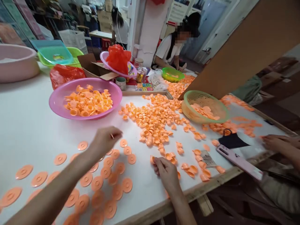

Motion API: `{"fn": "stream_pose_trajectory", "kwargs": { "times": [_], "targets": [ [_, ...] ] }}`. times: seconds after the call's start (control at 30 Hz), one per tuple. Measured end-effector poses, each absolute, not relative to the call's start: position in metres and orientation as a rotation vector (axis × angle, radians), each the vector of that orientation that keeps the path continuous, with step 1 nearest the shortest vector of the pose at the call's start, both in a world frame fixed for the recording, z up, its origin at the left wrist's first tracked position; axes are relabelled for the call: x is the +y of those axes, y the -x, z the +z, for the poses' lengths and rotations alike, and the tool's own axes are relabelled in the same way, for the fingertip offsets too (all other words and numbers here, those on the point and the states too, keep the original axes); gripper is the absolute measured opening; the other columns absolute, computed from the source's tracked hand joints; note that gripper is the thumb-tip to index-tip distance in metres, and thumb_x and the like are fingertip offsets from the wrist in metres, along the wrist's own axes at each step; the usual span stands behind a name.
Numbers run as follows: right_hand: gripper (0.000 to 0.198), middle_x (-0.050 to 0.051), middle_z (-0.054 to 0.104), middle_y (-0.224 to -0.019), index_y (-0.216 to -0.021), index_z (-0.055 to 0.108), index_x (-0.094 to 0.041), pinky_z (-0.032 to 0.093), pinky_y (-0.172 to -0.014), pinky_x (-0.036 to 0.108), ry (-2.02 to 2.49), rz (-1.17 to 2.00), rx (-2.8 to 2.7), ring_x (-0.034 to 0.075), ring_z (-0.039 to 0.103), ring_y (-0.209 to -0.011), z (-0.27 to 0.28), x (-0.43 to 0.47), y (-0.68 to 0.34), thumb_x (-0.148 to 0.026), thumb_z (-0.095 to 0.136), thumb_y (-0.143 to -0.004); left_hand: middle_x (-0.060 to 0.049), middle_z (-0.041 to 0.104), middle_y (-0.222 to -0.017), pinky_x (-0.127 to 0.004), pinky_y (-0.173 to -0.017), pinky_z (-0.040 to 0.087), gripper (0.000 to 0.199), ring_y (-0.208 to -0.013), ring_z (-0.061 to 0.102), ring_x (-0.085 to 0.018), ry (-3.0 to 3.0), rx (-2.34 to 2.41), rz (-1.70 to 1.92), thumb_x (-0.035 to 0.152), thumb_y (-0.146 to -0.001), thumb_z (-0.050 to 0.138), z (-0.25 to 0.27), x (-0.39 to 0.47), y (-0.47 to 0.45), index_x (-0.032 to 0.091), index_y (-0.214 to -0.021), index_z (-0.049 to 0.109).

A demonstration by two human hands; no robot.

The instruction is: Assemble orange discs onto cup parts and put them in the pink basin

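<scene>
My left hand (106,141) hovers over the white table with its fingers curled closed; whatever may be inside them is hidden. Below and around that forearm lie several flat orange discs (108,162), each with a raised ring in its centre. My right hand (167,173) pinches a small orange plastic cup (152,159) between thumb and fingers, close to the table's front edge. A big heap of similar orange cups (152,120) spreads beyond both hands. More of them fill a pink bowl (55,104) at the back left.
A green basket (185,107) of orange discs stands at the right. Near it lie a black mask (234,140) and a pink phone (241,162). A co-worker's hand (278,142) rests at the right edge. Another person (170,50) sits behind a green bowl (173,78). A cardboard panel (239,47) leans over the right side.
</scene>
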State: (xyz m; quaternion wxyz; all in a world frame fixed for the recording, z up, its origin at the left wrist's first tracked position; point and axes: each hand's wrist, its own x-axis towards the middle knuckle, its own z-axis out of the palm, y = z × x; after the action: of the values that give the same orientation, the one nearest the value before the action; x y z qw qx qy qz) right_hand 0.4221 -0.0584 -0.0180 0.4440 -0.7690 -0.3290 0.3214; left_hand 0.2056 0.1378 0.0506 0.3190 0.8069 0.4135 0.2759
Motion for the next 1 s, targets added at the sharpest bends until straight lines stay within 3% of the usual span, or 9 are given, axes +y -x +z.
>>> {"fn": "stream_pose_trajectory", "kwargs": {
  "times": [0.1, 0.23, 0.3, 0.47, 0.6, 0.73, 1.0],
  "targets": [
    [0.038, 0.001, 0.056, -0.057, -0.07, 0.062, -0.018, 0.043, -0.046, 0.025, 1.947, 0.773, -0.861, 0.015, 0.053, -0.054, -0.016, -0.059, -0.42, -0.054, 0.059, -0.082, -0.005, 0.064, -0.08, -0.031, -0.068, 0.042, 0.013, -0.08, 0.056, -0.019, -2.394, 0.801, 0.457, 0.011, -0.079, 0.06, 0.005, 0.083, -0.228, 0.02, -0.076, 0.07],
    [0.024, -0.002, 0.057, -0.06, -0.079, 0.056, -0.02, 0.043, -0.047, 0.023, 1.921, 0.769, -0.84, 0.014, 0.053, -0.052, -0.013, -0.057, -0.418, -0.041, 0.068, -0.075, -0.003, 0.056, -0.073, -0.03, -0.064, 0.035, 0.022, -0.075, 0.05, -0.018, -2.464, 0.812, 0.312, 0.007, -0.079, 0.05, -0.019, 0.05, -0.241, 0.019, -0.065, 0.061],
    [0.019, -0.004, 0.056, -0.059, -0.082, 0.056, -0.021, 0.042, -0.048, 0.023, 1.894, 0.807, -0.838, 0.013, 0.052, -0.051, -0.01, -0.056, -0.416, -0.034, 0.067, -0.074, -0.003, 0.056, -0.077, -0.028, -0.065, 0.036, 0.02, -0.076, 0.051, -0.017, -2.382, 0.773, 0.266, 0.008, -0.08, 0.049, -0.021, 0.044, -0.242, 0.019, -0.068, 0.061],
    [0.013, -0.004, 0.055, -0.054, -0.073, 0.06, -0.018, 0.038, -0.044, 0.022, 1.872, 0.984, -0.829, 0.011, 0.05, -0.046, -0.006, -0.052, -0.407, -0.03, 0.061, -0.077, -0.002, 0.058, -0.091, -0.025, -0.064, 0.037, 0.024, -0.074, 0.053, -0.014, -2.193, 0.872, 0.257, 0.014, -0.08, 0.053, -0.025, 0.037, -0.24, 0.022, -0.098, 0.066],
    [0.009, -0.005, 0.053, -0.05, -0.069, 0.06, -0.019, 0.036, -0.044, 0.021, 1.917, 1.023, -0.865, 0.011, 0.049, -0.044, -0.01, -0.046, -0.394, -0.025, 0.058, -0.076, -0.001, 0.055, -0.079, -0.024, -0.061, 0.033, 0.013, -0.069, 0.051, -0.013, -2.145, 0.936, 0.203, 0.017, -0.08, 0.052, -0.033, 0.035, -0.243, 0.019, -0.08, 0.065],
    [0.014, -0.004, 0.054, -0.051, -0.061, 0.053, -0.021, 0.037, -0.048, 0.022, 2.014, 0.871, -1.034, 0.012, 0.05, -0.049, -0.01, -0.038, -0.382, -0.02, 0.054, -0.074, -0.002, 0.054, -0.076, -0.025, -0.06, 0.033, 0.019, -0.067, 0.052, -0.013, -2.123, 0.907, 0.199, 0.013, -0.079, 0.046, -0.032, 0.037, -0.244, 0.016, -0.067, 0.059],
    [0.015, -0.003, 0.055, -0.054, -0.063, 0.048, -0.021, 0.035, -0.052, 0.023, 2.092, 0.795, -1.203, 0.013, 0.051, -0.052, -0.008, -0.034, -0.379, -0.017, 0.052, -0.076, -0.001, 0.064, -0.07, -0.025, -0.062, 0.038, 0.012, -0.068, 0.058, -0.015, -1.859, 0.969, 0.134, 0.015, -0.074, 0.054, 0.001, 0.054, -0.252, 0.018, -0.07, 0.065]
  ]
}}
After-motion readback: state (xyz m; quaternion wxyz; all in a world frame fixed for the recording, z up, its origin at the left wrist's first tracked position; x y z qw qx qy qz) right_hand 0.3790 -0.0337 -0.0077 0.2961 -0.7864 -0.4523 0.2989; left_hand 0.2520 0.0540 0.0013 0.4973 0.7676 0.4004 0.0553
